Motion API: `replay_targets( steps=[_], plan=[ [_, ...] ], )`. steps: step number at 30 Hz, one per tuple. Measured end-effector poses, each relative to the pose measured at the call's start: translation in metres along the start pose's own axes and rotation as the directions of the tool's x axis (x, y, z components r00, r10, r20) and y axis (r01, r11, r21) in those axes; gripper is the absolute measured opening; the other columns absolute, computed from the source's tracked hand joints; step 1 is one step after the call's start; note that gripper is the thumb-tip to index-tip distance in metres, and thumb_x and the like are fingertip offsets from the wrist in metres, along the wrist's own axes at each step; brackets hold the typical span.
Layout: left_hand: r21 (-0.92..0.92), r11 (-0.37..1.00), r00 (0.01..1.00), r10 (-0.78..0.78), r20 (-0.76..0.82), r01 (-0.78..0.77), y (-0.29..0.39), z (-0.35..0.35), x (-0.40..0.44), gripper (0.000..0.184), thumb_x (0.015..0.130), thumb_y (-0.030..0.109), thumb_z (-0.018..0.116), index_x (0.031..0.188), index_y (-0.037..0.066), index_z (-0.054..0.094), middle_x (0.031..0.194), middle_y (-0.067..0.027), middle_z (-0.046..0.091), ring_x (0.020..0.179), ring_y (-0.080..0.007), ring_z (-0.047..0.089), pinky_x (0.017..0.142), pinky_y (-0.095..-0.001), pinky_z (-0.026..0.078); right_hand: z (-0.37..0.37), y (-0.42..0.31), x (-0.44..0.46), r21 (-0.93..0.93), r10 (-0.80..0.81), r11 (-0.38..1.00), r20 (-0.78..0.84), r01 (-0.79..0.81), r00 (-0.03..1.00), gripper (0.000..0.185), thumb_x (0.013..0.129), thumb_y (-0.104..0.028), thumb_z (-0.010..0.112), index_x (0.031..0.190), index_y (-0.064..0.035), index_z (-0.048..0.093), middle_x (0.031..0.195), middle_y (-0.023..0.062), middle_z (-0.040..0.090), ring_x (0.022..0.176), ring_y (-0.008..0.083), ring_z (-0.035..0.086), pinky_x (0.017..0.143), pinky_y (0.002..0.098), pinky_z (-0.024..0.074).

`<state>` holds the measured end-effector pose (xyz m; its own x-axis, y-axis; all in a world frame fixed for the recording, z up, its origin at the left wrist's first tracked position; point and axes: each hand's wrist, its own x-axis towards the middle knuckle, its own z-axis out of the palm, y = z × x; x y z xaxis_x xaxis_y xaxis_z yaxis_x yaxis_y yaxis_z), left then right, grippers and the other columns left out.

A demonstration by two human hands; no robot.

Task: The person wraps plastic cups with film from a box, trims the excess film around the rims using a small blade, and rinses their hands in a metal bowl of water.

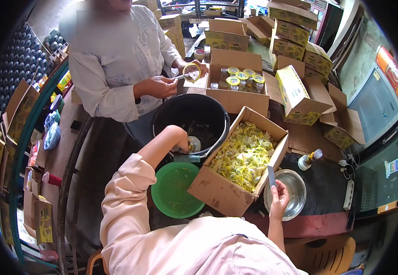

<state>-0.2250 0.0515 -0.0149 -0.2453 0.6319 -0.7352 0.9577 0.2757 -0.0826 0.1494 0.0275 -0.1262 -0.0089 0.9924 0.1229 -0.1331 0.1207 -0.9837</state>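
My left hand point(178, 138) reaches over the near rim of a black bucket point(226, 130), its fingers closed around a small clear bottle point(194, 145) with yellow on it. The fingertips are partly hidden. Dark, unclear bits lie deeper in the bucket. My right hand point(279, 198) pinches a flat grey blade-like strip point(271, 176), pointing upward, above the rim of a metal bowl point(299, 201). Between my hands stands a cardboard box point(222, 192) full of crumpled yellow labels or wrappers point(242, 153). A green basin point(173, 188) with a few yellow scraps sits below the bucket.
Across the table a co-worker's hands point(162, 86) hold a tape roll point(192, 71) and a thin white piece. An open carton point(238, 101) holds several yellow-lidded jars point(240, 78). One labelled bottle point(310, 159) stands right of the bowl, near a power strip point(348, 195). Stacked cartons point(290, 34) rise behind.
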Motion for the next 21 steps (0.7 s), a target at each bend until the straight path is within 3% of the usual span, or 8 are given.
replay_targets(
  steps=[3,4,6,9,10,12,18,21],
  plan=[
    [0.041,0.999,0.971,-0.007,-0.239,0.017,-0.009,-0.008,-0.006,0.050,0.056,0.038,0.072,0.093,0.005,0.067,0.095,-0.0121,0.065,0.085,-0.0235,0.063,0.076,-0.0346,0.050,0.000,0.000,-0.004,-0.008,-0.015,1.000,0.021,0.016,1.000,0.020,0.082,-0.002,0.058,0.102,-0.0015,0.058,0.078,-0.0039,0.049,0.069,0.0025,0.043,0.062,0.0153,0.0359],
    [-0.004,0.999,0.741,0.033,-0.671,-0.048,-0.014,0.002,-0.004,0.045,0.057,0.034,0.070,0.091,0.006,0.065,0.084,-0.0131,0.066,0.072,-0.0249,0.064,0.062,-0.0325,0.052,0.001,0.000,-0.003,-0.005,-0.012,1.000,0.016,0.012,1.000,0.020,0.082,-0.002,0.058,0.101,-0.0011,0.058,0.077,-0.0041,0.049,0.068,0.0022,0.043,0.061,0.0152,0.0353],
    [0.183,0.982,0.990,0.070,-0.124,-0.047,-0.009,-0.016,-0.009,0.050,0.060,0.032,0.069,0.101,0.005,0.061,0.085,-0.0133,0.065,0.074,-0.0249,0.065,0.063,-0.0336,0.053,0.005,-0.002,-0.002,0.003,-0.012,1.000,0.006,0.012,1.000,0.019,0.081,-0.002,0.059,0.100,-0.0004,0.058,0.075,-0.0044,0.049,0.065,0.0016,0.043,0.057,0.0149,0.0341],
    [0.192,0.981,0.999,0.025,-0.033,-0.018,-0.001,-0.018,-0.012,0.049,0.061,0.032,0.068,0.101,0.003,0.061,0.085,-0.0131,0.065,0.074,-0.0240,0.065,0.062,-0.0348,0.053,0.008,-0.007,-0.003,-0.009,-0.026,1.000,0.001,0.026,1.000,0.018,0.081,-0.002,0.059,0.100,-0.0005,0.058,0.075,-0.0047,0.049,0.064,0.0013,0.042,0.056,0.0148,0.0335],
    [0.084,0.996,0.828,0.079,-0.556,-0.039,-0.006,0.002,-0.004,0.044,0.062,0.034,0.068,0.093,0.003,0.064,0.081,-0.0112,0.066,0.072,-0.0213,0.065,0.060,-0.0341,0.052,0.005,-0.004,-0.004,-0.010,-0.032,0.999,0.012,0.032,0.999,0.019,0.081,-0.002,0.059,0.100,-0.0004,0.058,0.075,-0.0047,0.049,0.064,0.0013,0.042,0.056,0.0148,0.0335],
    [0.022,1.000,0.994,-0.017,0.111,0.014,-0.004,-0.007,0.003,0.044,0.062,0.038,0.067,0.090,0.004,0.065,0.079,-0.0103,0.066,0.070,-0.0203,0.064,0.059,-0.0334,0.051,0.003,0.000,-0.004,-0.013,-0.030,0.999,0.019,0.030,0.999,0.019,0.081,-0.002,0.059,0.100,-0.0003,0.058,0.075,-0.0047,0.049,0.064,0.0012,0.042,0.056,0.0147,0.0337],
    [-0.020,0.995,0.983,-0.094,0.159,0.098,-0.003,-0.005,0.008,0.047,0.061,0.040,0.067,0.093,0.005,0.065,0.079,-0.0089,0.065,0.067,-0.0196,0.063,0.057,-0.0329,0.051,-0.005,0.000,-0.009,-0.001,-0.045,0.999,-0.016,0.045,0.999,0.021,0.081,-0.001,0.058,0.102,-0.0003,0.058,0.078,-0.0033,0.052,0.069,0.0022,0.046,0.062,0.0150,0.0368],
    [0.101,0.995,1.000,-0.018,-0.015,0.019,0.006,-0.007,-0.007,0.047,0.063,0.042,0.067,0.092,0.005,0.065,0.081,-0.0095,0.066,0.067,-0.0198,0.063,0.058,-0.0309,0.051,-0.005,-0.007,-0.014,-0.012,-0.064,0.998,-0.029,0.063,0.998,0.021,0.081,-0.001,0.058,0.102,-0.0002,0.058,0.078,-0.0030,0.053,0.069,0.0023,0.046,0.064,0.0157,0.0373]
  ],
)
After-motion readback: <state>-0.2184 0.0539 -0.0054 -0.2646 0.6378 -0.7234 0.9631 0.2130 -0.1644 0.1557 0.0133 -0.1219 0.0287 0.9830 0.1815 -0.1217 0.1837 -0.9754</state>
